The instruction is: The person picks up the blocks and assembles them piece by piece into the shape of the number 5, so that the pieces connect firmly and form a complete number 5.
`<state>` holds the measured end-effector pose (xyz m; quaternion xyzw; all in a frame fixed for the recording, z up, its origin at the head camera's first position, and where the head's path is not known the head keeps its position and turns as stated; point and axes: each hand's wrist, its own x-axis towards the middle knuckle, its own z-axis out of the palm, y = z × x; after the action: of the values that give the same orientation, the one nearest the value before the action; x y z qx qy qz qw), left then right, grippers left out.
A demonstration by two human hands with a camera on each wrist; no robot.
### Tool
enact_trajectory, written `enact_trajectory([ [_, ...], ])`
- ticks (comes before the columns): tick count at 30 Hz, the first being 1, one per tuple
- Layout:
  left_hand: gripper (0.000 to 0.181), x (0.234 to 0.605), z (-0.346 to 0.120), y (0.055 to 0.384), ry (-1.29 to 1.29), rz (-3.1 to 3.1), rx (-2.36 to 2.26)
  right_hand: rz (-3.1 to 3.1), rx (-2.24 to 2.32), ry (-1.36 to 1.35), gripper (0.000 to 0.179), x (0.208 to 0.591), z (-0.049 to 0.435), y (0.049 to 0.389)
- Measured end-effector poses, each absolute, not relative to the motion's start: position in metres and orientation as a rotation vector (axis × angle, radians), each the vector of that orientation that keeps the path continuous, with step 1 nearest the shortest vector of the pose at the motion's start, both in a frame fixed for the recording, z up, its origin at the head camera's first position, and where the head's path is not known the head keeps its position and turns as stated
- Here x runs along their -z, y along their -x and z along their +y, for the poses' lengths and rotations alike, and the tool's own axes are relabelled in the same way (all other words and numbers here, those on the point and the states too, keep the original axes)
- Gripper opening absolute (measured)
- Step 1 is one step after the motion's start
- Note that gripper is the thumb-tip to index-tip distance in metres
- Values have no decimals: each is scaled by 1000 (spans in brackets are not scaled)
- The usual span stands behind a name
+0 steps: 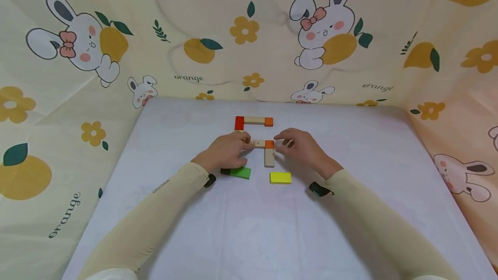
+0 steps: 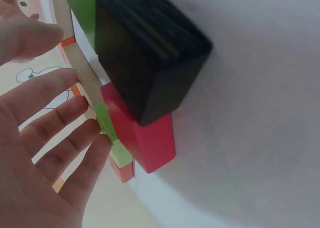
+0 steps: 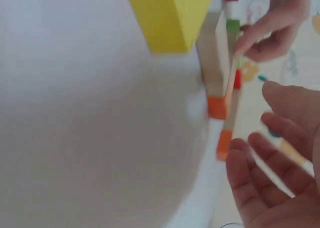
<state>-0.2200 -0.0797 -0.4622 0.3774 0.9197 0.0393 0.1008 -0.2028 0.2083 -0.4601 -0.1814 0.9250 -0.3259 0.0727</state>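
Note:
On the table lies an outline of small blocks: a red block (image 1: pixel 239 122), a plain wooden block (image 1: pixel 254 120) and an orange block (image 1: pixel 269 122) at the back, then a lettered wooden block (image 1: pixel 260 143), another orange block (image 1: pixel 269 144) and an upright-running wooden block (image 1: pixel 269 158). My left hand (image 1: pixel 229 150) rests over the left side, hiding blocks beneath; its fingers (image 2: pixel 55 115) look relaxed and touch or nearly touch the row. Beside the nearer orange block is my right hand (image 1: pixel 301 146), fingers loosely bent and holding nothing.
Nearer me are a green block (image 1: pixel 241 172) joined by a black block (image 2: pixel 150 58), and a separate yellow block (image 1: pixel 280 178). A magenta-red block (image 2: pixel 142 133) shows past the black one. Printed cloth walls (image 1: pixel 249 64) stand behind and at both sides.

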Motion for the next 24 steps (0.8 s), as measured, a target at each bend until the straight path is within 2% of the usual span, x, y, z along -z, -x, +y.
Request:
enact_trajectory([
  [5, 54, 463, -80, 220, -1108, 2712, -128, 2741, 988, 613, 27, 469, 212, 219],
  [24, 53, 462, -80, 220, -1141, 2718, -134, 2706, 956, 688, 36, 485, 206, 223],
])
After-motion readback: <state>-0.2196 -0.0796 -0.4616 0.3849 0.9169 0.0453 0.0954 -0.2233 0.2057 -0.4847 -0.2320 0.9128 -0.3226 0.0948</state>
